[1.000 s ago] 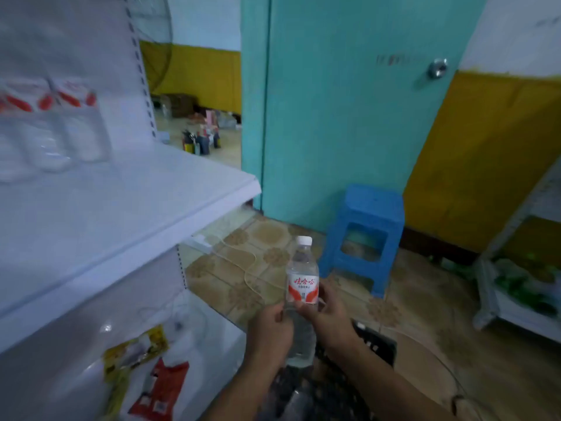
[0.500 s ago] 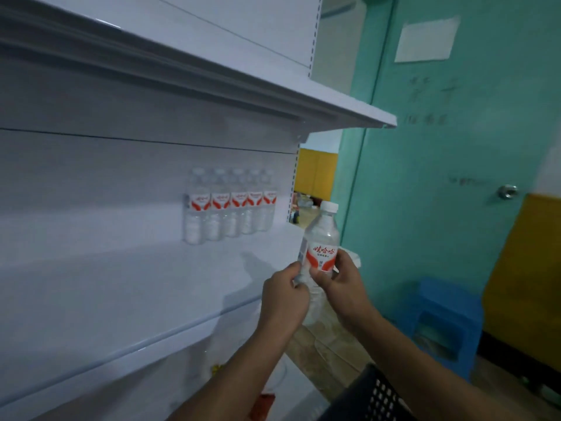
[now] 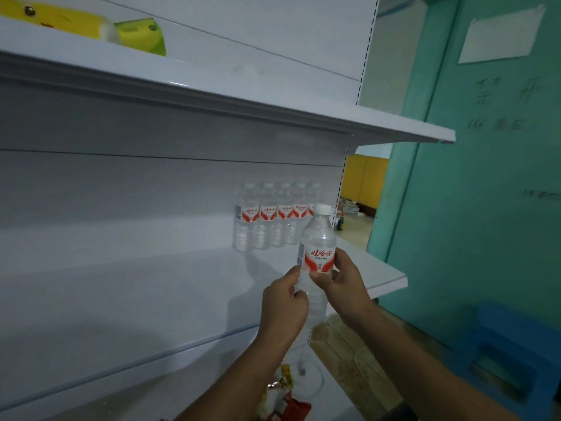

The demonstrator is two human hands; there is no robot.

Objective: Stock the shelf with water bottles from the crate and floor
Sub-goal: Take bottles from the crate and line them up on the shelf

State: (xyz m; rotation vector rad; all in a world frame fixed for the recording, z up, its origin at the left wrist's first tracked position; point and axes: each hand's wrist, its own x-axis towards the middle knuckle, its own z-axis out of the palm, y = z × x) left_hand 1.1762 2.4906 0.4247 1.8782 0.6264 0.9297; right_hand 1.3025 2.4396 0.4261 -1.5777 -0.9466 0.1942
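A clear water bottle with a white cap and a red-and-white label stands upright in both my hands, in front of the white middle shelf. My left hand grips its lower body from the left. My right hand holds it from the right, thumb on the label. A row of several matching bottles stands at the back right of that shelf, behind the held bottle. The crate is out of view.
An upper shelf overhangs, carrying yellow and green packs at the top left. A teal door stands to the right, a blue plastic stool beneath it. Snack packets lie on the lowest shelf below my arms.
My view has swung up from the floor to the shelf. Both hands have raised the bottle from above the crate to the front of the middle shelf.
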